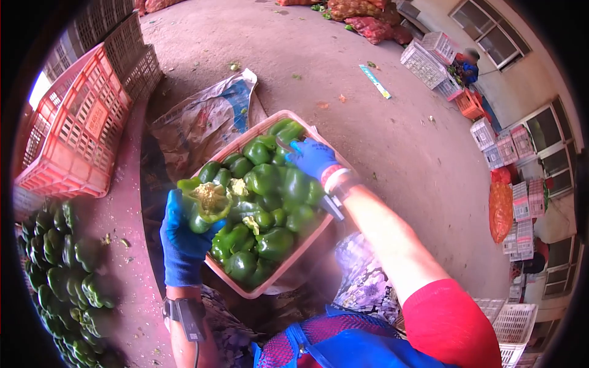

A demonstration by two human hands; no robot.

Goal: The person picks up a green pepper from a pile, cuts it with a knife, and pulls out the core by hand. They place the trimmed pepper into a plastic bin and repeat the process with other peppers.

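My left hand, in a blue glove, grips a cut-open green bell pepper. The pepper's pale seed core faces up. Over the far right part of a pink crate, my right hand is closed, also in a blue glove. A small curved blade sticks out from its fingers; the handle is hidden. Whole green bell peppers fill the crate in front of me. Pale seed cores lie on top of several of them.
Green peppers are heaped on the floor at the left, below a pink plastic crate. A crumpled sack lies beyond my crate. Along the right wall stand stacked crates, an orange mesh sack and another person.
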